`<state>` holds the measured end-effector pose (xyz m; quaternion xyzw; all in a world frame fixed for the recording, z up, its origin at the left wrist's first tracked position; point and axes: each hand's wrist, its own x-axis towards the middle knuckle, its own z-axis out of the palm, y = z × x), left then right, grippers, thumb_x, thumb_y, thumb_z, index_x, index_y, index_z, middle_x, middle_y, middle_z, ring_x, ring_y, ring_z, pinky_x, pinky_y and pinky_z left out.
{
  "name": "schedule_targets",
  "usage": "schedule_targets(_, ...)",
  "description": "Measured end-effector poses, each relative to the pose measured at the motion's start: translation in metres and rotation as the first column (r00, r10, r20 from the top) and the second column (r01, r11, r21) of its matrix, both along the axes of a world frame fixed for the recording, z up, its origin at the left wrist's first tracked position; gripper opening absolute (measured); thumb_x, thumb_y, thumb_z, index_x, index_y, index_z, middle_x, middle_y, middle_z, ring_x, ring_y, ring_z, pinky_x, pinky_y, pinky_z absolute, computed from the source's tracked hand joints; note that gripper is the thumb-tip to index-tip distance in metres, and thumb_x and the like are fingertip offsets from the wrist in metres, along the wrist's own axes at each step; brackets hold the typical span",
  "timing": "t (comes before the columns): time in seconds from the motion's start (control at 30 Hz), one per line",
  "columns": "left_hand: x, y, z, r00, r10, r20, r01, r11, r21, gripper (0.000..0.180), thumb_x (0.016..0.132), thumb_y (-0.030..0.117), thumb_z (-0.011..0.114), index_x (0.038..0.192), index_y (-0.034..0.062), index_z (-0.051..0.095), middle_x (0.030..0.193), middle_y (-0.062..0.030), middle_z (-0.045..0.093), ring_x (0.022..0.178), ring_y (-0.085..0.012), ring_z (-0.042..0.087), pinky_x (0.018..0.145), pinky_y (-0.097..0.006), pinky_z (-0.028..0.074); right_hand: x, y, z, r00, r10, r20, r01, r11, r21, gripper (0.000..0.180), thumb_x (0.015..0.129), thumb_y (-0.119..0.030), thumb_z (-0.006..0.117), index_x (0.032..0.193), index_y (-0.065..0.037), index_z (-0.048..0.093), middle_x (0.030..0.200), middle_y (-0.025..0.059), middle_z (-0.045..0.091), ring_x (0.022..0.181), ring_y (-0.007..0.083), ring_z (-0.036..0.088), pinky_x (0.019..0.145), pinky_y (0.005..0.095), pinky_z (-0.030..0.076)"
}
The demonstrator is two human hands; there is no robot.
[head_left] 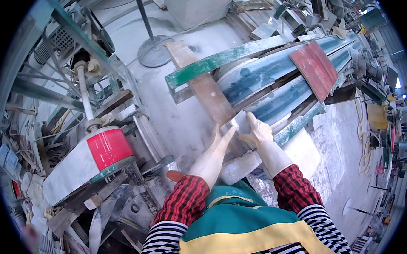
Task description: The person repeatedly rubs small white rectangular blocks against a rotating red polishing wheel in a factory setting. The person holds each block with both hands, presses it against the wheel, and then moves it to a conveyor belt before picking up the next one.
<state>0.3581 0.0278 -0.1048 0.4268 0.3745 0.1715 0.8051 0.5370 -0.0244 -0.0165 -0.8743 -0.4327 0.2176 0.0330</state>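
Pale rubber gloves cover the left hand (222, 140) and right hand (257, 131), both clamped on a small, flat grey slab (241, 122).

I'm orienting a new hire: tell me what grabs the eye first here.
At centre, two gloved hands, left hand and right hand, grip a small pale slab at the blue-grey belt. A red panel lies upper right; a red-banded drum sits left.
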Motion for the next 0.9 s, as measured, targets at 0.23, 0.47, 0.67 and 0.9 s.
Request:
schedule_targets(0.23, 0.072, 0.004, 0.018, 0.912, 0.265, -0.314, -0.340, 0.916, -0.215, 0.107, 0.078, 0.034, 0.086, 0.159, 0.0105, 0.019, 0.141, -0.0162, 0.052, 0.126, -0.0285, 0.054, 0.099, -0.044, 0.050, 0.019, -0.010, -0.019, 0.988, -0.022, -0.153, 0.036, 0.995, 0.088, 0.069, 0.073, -0.026, 0.074, 0.135, -0.014, 0.046, 0.106, 0.0239, 0.070, 0.101, 0.0436, 0.067, 0.087, 0.0497, 0.054)
schedule_targets(0.47, 0.081, 0.008, 0.009, 0.893, 0.359, -0.271, -0.419, 0.882, -0.215, 0.059, 0.085, 0.017, 0.079, 0.136, 0.0029, 0.052, 0.122, -0.0116, 0.066, 0.105, -0.0228, 0.067, 0.090, -0.036, 0.056, 0.004, 0.004, -0.019, 0.971, -0.013, -0.239, 0.053, 0.985, 0.163, 0.068, 0.072, -0.020, 0.071, 0.136, -0.013, 0.050, 0.109, 0.0249, 0.069, 0.103, 0.0451, 0.065, 0.089, 0.0497, 0.052)
schedule_targets(0.67, 0.064, 0.013, 0.014, 0.954, 0.300, 0.007, -0.267, 0.857, -0.441, 0.049, 0.088, 0.015, 0.076, 0.132, 0.0058, 0.058, 0.121, -0.0097, 0.066, 0.105, -0.0235, 0.067, 0.087, -0.037, 0.057, 0.011, 0.001, -0.033, 0.973, 0.010, -0.230, 0.058, 0.956, 0.288, 0.076, 0.065, -0.020, 0.077, 0.136, -0.010, 0.050, 0.112, 0.0245, 0.068, 0.104, 0.0426, 0.065, 0.089, 0.0472, 0.053)
schedule_targets(0.9, 0.045, 0.036, 0.042, 0.923, 0.372, 0.099, -0.287, 0.836, -0.467, 0.050, 0.091, 0.018, 0.072, 0.137, 0.0064, 0.055, 0.121, -0.0112, 0.067, 0.110, -0.0284, 0.066, 0.089, -0.044, 0.058, 0.010, 0.027, -0.045, 0.913, 0.068, -0.401, 0.045, 0.963, 0.266, 0.072, 0.065, -0.023, 0.080, 0.130, -0.012, 0.050, 0.108, 0.0234, 0.069, 0.106, 0.0422, 0.066, 0.090, 0.0471, 0.053)
